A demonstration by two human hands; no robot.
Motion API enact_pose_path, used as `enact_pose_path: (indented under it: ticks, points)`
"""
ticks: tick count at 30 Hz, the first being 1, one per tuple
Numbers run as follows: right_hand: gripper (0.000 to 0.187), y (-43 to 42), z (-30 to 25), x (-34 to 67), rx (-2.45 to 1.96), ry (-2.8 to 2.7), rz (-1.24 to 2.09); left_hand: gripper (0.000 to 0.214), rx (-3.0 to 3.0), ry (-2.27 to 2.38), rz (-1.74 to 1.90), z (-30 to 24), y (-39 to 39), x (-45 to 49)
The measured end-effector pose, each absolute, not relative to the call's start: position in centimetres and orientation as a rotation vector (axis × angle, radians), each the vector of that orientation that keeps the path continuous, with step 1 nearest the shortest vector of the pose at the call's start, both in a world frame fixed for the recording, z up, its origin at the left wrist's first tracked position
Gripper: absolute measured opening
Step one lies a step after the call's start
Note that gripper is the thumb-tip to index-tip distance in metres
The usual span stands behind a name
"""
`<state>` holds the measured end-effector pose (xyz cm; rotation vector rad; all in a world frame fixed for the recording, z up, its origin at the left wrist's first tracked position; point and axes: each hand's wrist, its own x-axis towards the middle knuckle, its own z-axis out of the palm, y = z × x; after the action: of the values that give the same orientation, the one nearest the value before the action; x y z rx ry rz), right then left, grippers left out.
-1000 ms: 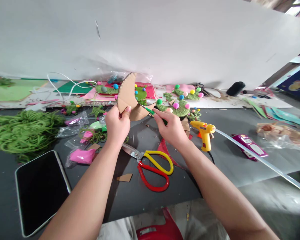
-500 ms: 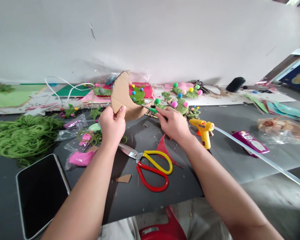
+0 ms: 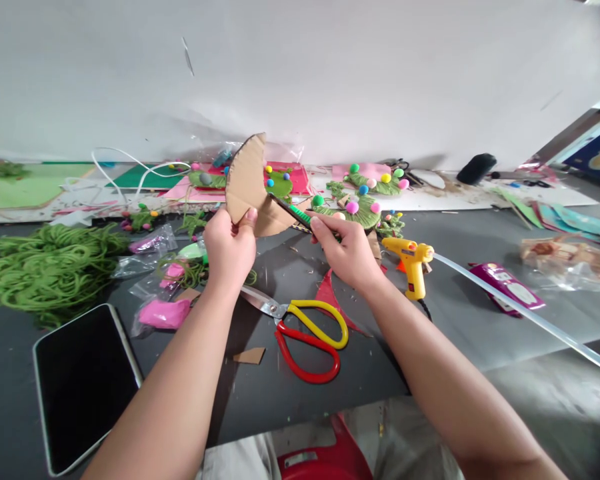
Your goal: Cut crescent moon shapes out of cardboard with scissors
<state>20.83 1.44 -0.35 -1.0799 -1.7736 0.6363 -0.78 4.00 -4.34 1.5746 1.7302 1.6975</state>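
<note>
My left hand [image 3: 229, 249] is closed on a crescent-shaped piece of brown cardboard [image 3: 249, 180], held upright above the dark table [image 3: 260, 393]. My right hand [image 3: 347, 252] grips a green-handled utility knife [image 3: 300, 217] whose blade meets the cardboard's inner curve. Below the hands lie scissors with one yellow and one red handle [image 3: 307, 332] and a red paper scrap [image 3: 330, 293]. A yellow glue gun [image 3: 411, 261] with a long clear glue stick [image 3: 520, 313] stands just right of my right hand.
A dark tablet [image 3: 83, 383] lies at front left. A heap of green cord [image 3: 40, 267] and pink packets [image 3: 163, 312] sit left. Green ornaments with coloured pom-poms [image 3: 363, 207], coloured sheets and a black object [image 3: 475, 167] line the back near the white wall.
The cardboard crescent has been turned and raised a little. The knife has shifted left and up along its inner edge.
</note>
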Motion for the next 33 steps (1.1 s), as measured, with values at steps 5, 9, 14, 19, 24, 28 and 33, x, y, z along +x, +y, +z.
enact_pose_path:
  ticks: [5,9,14,19,24,28,33]
  points:
    - [0.042,1.2,-0.7,20.4,-1.153,-1.774,0.589,0.033,1.571,1.697,1.692,-4.1,3.8,-0.5]
    - [0.041,1.2,-1.1,20.3,-1.208,-1.831,0.515,0.036,1.563,1.697,1.692,-4.2,3.8,-0.4]
    - [0.041,1.3,-0.9,20.5,-1.29,-1.902,0.424,0.033,1.547,1.706,1.669,-4.2,3.8,-0.5]
    - [0.04,1.4,-0.9,20.6,-1.49,-2.019,0.209,0.027,1.542,1.807,1.657,-3.9,3.5,-0.6]
    - [0.042,1.5,-0.6,21.1,-1.648,-2.109,0.015,0.026,1.604,1.893,1.624,-3.2,3.3,-0.6]
    - [0.041,2.1,-0.5,22.0,-1.697,-2.118,-0.038,0.028,1.65,1.969,1.613,-2.6,3.1,-0.7]
    - [0.04,2.8,-0.8,22.7,-1.692,-2.11,-0.035,0.027,1.685,1.998,1.591,-2.3,3.0,-0.5]
